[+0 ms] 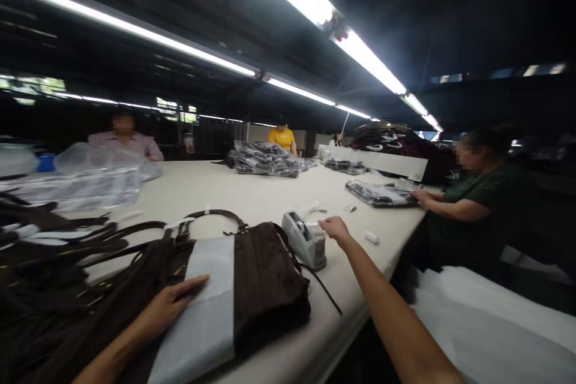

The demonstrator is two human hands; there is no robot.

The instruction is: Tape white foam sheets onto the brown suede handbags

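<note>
Left hand, mine (175, 303): one, fingers extended and laid flat on the white wrap (210, 288), holding nothing between them. Right hand, mine (335, 228): one, fingers curled, tips at the tape dispenser (316, 256); whether they pinch tape I cannot tell.

Brown bag (270, 270): one, lying near me on the pale table (202, 186), the white wrap across its middle, a looped handle (220, 212) at its far side. The dispenser stands just beside it, to the right.

More brown bags (31, 294): a heap at near left, straps tangled. Clear plastic sheeting (96, 177): a spread, far left.

Small white roll (371, 237): one, right of my right hand. Small pale block (350, 208): one, a little farther off.

Plastic-wrapped packages (265, 159): a stack, far centre. Wrapped package (380, 193): one, at right, under the hands of a co-worker in dark green (479, 204).

Other co-workers, far side: one in a pale pink shirt (128, 144), left; one in yellow (281, 138), centre. White sheets (495, 324): a pile, near right.
</note>
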